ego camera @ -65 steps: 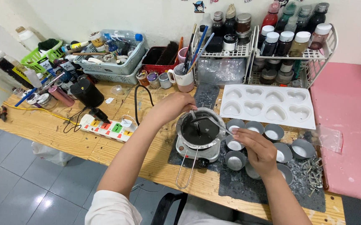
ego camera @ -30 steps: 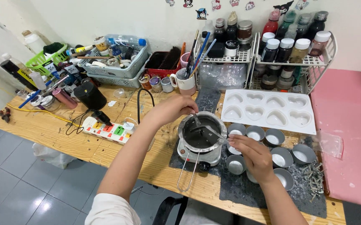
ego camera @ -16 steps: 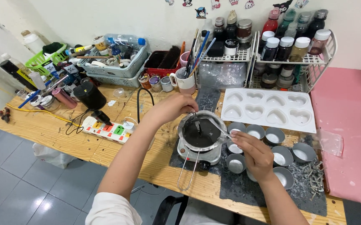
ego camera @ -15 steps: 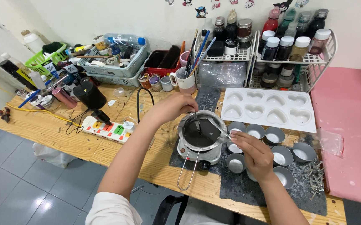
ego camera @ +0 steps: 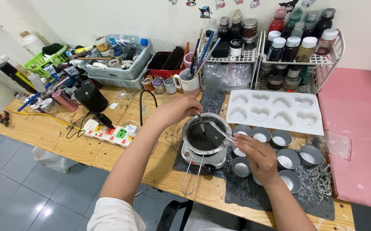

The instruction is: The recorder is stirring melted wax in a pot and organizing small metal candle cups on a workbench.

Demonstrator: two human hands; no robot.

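Gripping the rim of the metal pot (ego camera: 206,136) on its small white burner (ego camera: 204,159), the left hand (ego camera: 181,108) steadies it while the right hand (ego camera: 257,154) pinches a spoon (ego camera: 214,127) inside it.

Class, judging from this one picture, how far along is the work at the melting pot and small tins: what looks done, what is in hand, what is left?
Done: several small tins already hold a white fill. In hand: the left hand steadies the metal pot on the small white hotplate, while the right hand holds a metal utensil in its dark contents. Left: the white heart mould looks unfilled, and a front tin looks empty.
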